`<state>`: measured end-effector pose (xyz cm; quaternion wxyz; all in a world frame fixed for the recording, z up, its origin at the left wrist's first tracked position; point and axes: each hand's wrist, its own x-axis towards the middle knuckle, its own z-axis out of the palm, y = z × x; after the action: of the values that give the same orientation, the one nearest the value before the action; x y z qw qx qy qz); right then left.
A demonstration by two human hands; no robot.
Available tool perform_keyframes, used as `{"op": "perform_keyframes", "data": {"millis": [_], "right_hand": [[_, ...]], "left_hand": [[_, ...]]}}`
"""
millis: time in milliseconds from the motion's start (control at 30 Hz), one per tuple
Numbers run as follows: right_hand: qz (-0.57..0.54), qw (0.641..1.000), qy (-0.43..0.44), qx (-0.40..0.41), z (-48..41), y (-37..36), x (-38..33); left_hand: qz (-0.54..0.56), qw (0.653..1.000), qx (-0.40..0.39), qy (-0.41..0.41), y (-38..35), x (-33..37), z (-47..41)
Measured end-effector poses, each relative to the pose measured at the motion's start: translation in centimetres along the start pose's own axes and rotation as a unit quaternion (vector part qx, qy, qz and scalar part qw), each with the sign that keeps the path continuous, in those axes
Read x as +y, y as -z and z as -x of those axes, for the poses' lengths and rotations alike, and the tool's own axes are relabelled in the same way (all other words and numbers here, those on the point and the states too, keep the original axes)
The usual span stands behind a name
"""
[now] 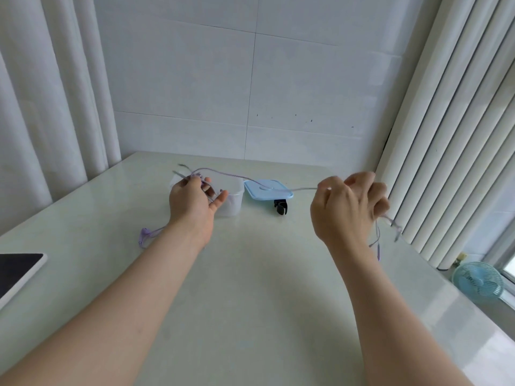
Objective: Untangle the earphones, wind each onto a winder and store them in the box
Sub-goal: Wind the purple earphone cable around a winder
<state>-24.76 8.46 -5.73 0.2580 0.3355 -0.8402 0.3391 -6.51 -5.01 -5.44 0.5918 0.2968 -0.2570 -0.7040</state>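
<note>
The left hand (192, 201) curls its fingers round a bunch of lilac earphone cable (303, 188); how the strands cross inside that fist is hidden. From there the cable runs taut toward three o'clock to the right hand (348, 204), which pinches it between thumb and forefinger, the other fingers curled. Loose ends dangle at five o'clock below that hand, too blurred to tell apart. The earbuds (145, 235) lie on the table (250, 274) at seven o'clock of the left hand. The clear box (232, 199) is half covered by that hand. The blue lid (269, 189) lies just beside the box at three o'clock. A small black clip (281, 207) sits at the lid's six o'clock. A tablet (19, 271) is cut off at the left edge.
</note>
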Motion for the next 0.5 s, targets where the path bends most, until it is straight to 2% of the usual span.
{"op": "perform_keyframes", "data": {"millis": [67, 133, 200, 267, 333, 400, 500], "right_hand": [[0.027, 0.994, -0.016, -0.108, 0.1, -0.6, 0.1], [-0.002, 0.987, 0.01, -0.159, 0.4, -1.0, -0.2], [-0.131, 0.98, 0.049, -0.139, 0.9, -0.8, -1.1], [-0.27, 0.954, 0.054, -0.116, 1.6, -0.3, -2.6], [-0.36, 0.921, 0.04, -0.141, 2.7, -0.1, -4.3], [-0.406, 0.894, 0.039, -0.184, 3.6, -0.6, -5.4], [-0.384, 0.906, 0.043, -0.173, 3.6, -1.7, -5.6]], "left_hand": [[-0.089, 0.994, -0.044, -0.038, 0.0, -0.5, 0.3], [-0.162, 0.98, -0.086, -0.076, -0.1, -1.0, 0.5], [-0.228, 0.959, -0.124, -0.118, -0.1, -1.3, 0.8], [-0.283, 0.929, -0.169, -0.166, 0.0, -1.4, 1.2], [-0.325, 0.898, -0.217, -0.203, 0.0, -1.5, 1.3], [-0.348, 0.874, -0.261, -0.214, 0.1, -1.6, 1.4], [-0.399, 0.839, -0.282, -0.241, 0.2, -1.9, 1.3]]}}
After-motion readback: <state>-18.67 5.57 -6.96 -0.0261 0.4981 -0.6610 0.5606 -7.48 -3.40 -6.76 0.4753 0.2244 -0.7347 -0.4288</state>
